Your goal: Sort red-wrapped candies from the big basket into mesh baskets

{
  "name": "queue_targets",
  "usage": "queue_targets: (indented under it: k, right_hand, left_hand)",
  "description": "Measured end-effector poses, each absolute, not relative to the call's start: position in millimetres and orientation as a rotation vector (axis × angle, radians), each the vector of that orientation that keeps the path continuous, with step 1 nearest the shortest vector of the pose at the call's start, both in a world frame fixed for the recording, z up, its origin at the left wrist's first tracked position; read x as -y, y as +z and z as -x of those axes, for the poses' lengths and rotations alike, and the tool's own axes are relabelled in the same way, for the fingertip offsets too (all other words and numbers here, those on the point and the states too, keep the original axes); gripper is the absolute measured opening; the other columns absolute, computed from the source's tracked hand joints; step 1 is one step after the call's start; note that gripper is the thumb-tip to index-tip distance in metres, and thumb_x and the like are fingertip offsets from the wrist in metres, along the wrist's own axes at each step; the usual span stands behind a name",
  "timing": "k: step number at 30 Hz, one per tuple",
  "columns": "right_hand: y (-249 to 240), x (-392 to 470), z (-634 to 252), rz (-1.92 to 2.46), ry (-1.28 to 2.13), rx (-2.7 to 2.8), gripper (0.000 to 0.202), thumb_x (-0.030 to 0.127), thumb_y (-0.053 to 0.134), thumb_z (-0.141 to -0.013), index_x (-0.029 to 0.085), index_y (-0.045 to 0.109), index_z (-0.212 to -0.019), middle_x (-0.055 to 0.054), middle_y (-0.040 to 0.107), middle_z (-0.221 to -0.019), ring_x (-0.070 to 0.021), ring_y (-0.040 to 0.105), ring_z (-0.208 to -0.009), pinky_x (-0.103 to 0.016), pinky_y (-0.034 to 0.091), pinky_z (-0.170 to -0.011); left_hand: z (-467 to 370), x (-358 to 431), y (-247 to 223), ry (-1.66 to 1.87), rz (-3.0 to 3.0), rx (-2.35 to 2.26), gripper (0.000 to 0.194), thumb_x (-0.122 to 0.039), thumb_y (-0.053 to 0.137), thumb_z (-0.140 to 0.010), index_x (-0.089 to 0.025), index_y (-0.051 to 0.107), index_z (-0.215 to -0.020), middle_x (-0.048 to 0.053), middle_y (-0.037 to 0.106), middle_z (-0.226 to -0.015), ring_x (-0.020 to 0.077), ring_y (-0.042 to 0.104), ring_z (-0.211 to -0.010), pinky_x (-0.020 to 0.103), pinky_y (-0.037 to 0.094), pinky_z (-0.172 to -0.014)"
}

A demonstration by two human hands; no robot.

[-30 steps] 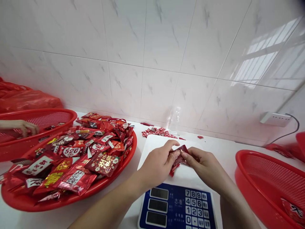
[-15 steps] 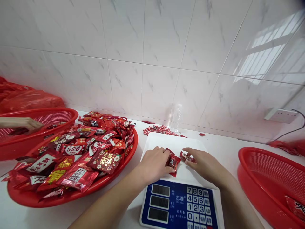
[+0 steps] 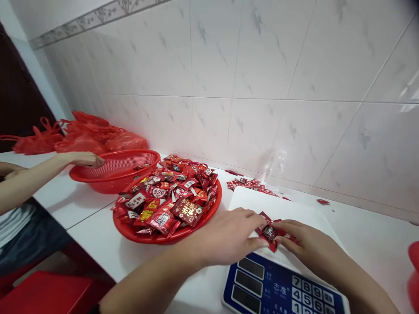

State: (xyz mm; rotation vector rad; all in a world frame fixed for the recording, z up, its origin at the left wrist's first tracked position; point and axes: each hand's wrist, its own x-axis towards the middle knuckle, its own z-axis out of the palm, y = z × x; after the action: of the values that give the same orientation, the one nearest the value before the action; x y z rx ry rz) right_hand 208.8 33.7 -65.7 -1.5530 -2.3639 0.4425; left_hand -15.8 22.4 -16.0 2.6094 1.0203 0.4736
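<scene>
Over the white pan [image 3: 242, 198] of a digital scale, small red wrapped candies [image 3: 270, 234] are bunched between my two hands. My left hand [image 3: 234, 235] is closed at their left side, thumb below and fingers above. From the right, my right hand [image 3: 304, 242] pinches the bunch, and its fingers hide part of the wrappers. How many candies each hand grips cannot be made out. The blue keypad panel [image 3: 278, 288] of the scale lies below my hands.
Left of the scale, a red basket [image 3: 131, 235] is heaped with wrapped candies. Beyond it, another person's hand [image 3: 88, 159] reaches over a red mesh basket [image 3: 114, 185]. Red plastic bags [image 3: 88, 135] line the wall. Small packets [image 3: 252, 185] lie behind the scale near a clear container [image 3: 276, 168].
The view has swung left, showing more of the other person. My right hand has joined its candy to those at my left hand. The other person's hand has lifted from inside the mesh basket.
</scene>
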Motion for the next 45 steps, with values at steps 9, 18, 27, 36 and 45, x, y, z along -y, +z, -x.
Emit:
queue_targets:
  k: [9, 18, 27, 36, 45]
  right_hand:
    - [-67.5, -27.3, -225.9, 1.683, 0.325, 2.220, 0.045, 0.055, 0.038, -0.090, 0.040, 0.051, -0.131, 0.002, 0.063, -0.126, -0.0248, 0.063, -0.106, -0.039, 0.052, -0.083]
    - [-63.6, -19.1, -222.3, 1.765, 0.414, 2.210, 0.049, 0.062, 0.033, -0.090, 0.046, 0.040, -0.135, 0.007, 0.057, -0.133, -0.0233, 0.056, -0.116, -0.041, 0.046, -0.094]
    - [-56.0, -11.7, -220.7, 1.753, 0.454, 2.216, 0.044, 0.059, 0.034, -0.091, 0.051, 0.037, -0.134, 0.013, 0.053, -0.136, -0.0206, 0.057, -0.113, -0.039, 0.045, -0.094]
    - [-47.7, -7.8, -205.8, 1.620, 0.546, 2.137, 0.049, 0.059, 0.039, -0.089, 0.041, 0.043, -0.134, 0.002, 0.060, -0.126, -0.0234, 0.057, -0.110, -0.042, 0.045, -0.092]
    - [-29.8, 15.0, -169.2, 1.052, 0.927, 2.024, 0.033, 0.052, 0.042, -0.093, 0.028, 0.060, -0.106, 0.000, 0.065, -0.100, -0.0154, 0.058, -0.091, -0.028, 0.044, -0.080]
  left_hand:
    - [118.8, -13.2, -4.4, 0.254, -2.573, -1.643, 0.031, -0.036, 0.055, -0.086, -0.023, 0.060, -0.114, 0.007, 0.062, -0.118, 0.0253, 0.055, -0.106, 0.036, 0.042, -0.088]
    - [134.4, -8.5, -13.8, 0.300, -2.614, -1.603, 0.053, -0.013, 0.039, -0.086, -0.028, 0.044, -0.136, 0.002, 0.047, -0.143, 0.0202, 0.049, -0.124, 0.034, 0.041, -0.102]
    - [146.5, -14.8, -28.5, 0.313, -2.926, -1.715, 0.059, -0.003, 0.035, -0.085, -0.028, 0.043, -0.138, 0.009, 0.051, -0.139, 0.0254, 0.056, -0.117, 0.040, 0.052, -0.088]
    - [106.5, -4.5, 2.3, 1.639, -2.471, -1.358, 0.040, -0.010, 0.042, -0.091, -0.023, 0.052, -0.127, 0.005, 0.065, -0.121, 0.0180, 0.061, -0.111, 0.033, 0.051, -0.097]
    - [28.4, 19.6, -23.7, 1.538, -1.954, -0.918, 0.036, -0.011, 0.045, -0.092, -0.031, 0.055, -0.121, -0.001, 0.063, -0.121, 0.0138, 0.061, -0.110, 0.029, 0.051, -0.099]
